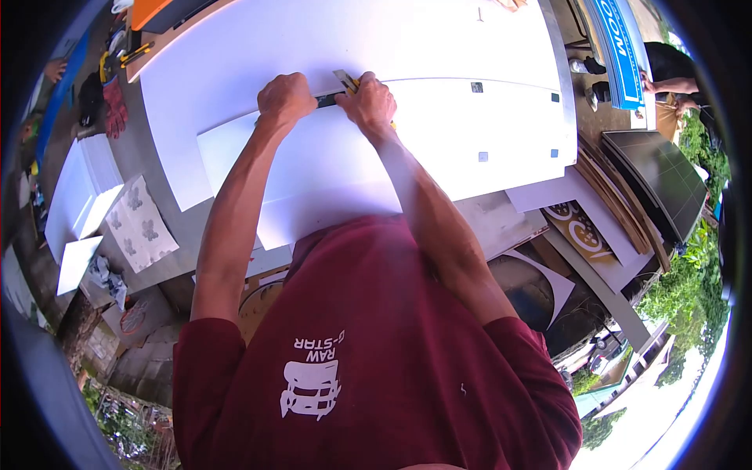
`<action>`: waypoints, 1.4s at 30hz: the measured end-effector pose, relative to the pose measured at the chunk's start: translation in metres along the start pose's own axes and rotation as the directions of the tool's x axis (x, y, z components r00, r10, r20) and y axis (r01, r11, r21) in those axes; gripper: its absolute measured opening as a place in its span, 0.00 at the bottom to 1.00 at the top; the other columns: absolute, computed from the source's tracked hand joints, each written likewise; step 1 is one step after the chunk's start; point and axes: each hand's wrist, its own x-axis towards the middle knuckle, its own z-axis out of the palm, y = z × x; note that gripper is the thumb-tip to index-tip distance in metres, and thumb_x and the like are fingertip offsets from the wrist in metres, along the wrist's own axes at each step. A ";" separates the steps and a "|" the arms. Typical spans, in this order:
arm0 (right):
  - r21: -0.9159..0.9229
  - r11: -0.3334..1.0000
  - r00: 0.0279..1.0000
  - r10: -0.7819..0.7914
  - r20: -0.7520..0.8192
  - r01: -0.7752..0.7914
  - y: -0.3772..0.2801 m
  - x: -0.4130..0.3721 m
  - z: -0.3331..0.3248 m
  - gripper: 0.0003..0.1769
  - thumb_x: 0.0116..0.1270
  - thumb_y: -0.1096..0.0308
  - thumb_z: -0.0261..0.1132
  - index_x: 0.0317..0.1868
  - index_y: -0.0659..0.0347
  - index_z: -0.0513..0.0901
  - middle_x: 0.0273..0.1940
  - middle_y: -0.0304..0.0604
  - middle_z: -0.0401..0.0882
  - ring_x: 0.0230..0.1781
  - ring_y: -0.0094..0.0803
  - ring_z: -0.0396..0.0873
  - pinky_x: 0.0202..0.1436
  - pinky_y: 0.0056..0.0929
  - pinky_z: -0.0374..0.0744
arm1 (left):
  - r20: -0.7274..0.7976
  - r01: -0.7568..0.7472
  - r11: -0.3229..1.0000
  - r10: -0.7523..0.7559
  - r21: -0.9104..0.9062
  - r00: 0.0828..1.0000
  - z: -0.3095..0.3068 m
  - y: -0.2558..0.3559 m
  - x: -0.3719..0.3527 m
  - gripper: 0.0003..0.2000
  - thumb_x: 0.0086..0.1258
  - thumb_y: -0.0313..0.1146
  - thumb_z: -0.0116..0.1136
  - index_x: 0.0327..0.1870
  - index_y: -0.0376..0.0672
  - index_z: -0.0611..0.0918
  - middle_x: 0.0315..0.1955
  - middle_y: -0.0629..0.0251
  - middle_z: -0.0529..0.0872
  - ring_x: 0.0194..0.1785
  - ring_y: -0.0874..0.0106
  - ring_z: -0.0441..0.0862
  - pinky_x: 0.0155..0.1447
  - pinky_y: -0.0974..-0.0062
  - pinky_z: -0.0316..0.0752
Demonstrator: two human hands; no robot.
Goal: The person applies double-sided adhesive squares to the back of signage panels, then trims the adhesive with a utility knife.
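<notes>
A white panel [439,133] lies on a larger white sheet [211,63] in front of me. A short dark strip [327,100] spans the gap between my hands, at the panel's far edge. My left hand [287,99] is closed, knuckles up, at the left end of this strip; its fingertips are hidden. In my closed right hand [368,102] is a utility knife [345,80] with a yellow body, its blade end pointing up and left. This hand also meets the strip's right end. Small dark squares [477,88] sit on the panel's right part.
Stacked white boards [82,188] and a patterned sheet [141,223] are at the left, below red gloves [115,108]. Wooden strips [619,196] and a dark panel [658,184] stand at the right. Another person's hand [648,83] touches a blue sign [615,55].
</notes>
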 end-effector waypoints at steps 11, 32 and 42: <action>0.034 0.998 0.995 0.052 0.085 -0.055 -0.003 0.002 -0.012 0.24 0.51 0.52 0.76 0.41 0.62 0.85 0.37 0.52 0.88 0.40 0.47 0.88 0.46 0.40 0.84 | 0.004 0.078 0.997 -0.078 -0.014 0.997 0.005 -0.002 -0.006 0.08 0.56 0.39 0.67 0.26 0.45 0.89 0.23 0.59 0.88 0.33 0.57 0.87 0.43 0.60 0.79; 0.024 0.999 0.978 -0.028 0.209 0.023 0.003 -0.056 0.007 0.21 0.79 0.56 0.52 0.45 0.71 0.77 0.29 0.60 0.85 0.31 0.56 0.86 0.38 0.52 0.82 | 0.048 -0.061 0.994 0.066 -0.093 0.997 0.000 -0.012 -0.003 0.08 0.54 0.37 0.63 0.25 0.42 0.87 0.24 0.58 0.88 0.34 0.58 0.86 0.43 0.61 0.80; -0.068 0.997 0.986 -0.010 0.166 0.021 -0.008 -0.053 0.014 0.21 0.79 0.57 0.53 0.47 0.71 0.78 0.34 0.63 0.86 0.37 0.58 0.87 0.43 0.53 0.83 | 0.067 -0.061 0.993 0.068 -0.102 0.995 -0.005 -0.011 -0.003 0.08 0.56 0.35 0.63 0.28 0.41 0.87 0.27 0.57 0.88 0.37 0.57 0.87 0.45 0.61 0.80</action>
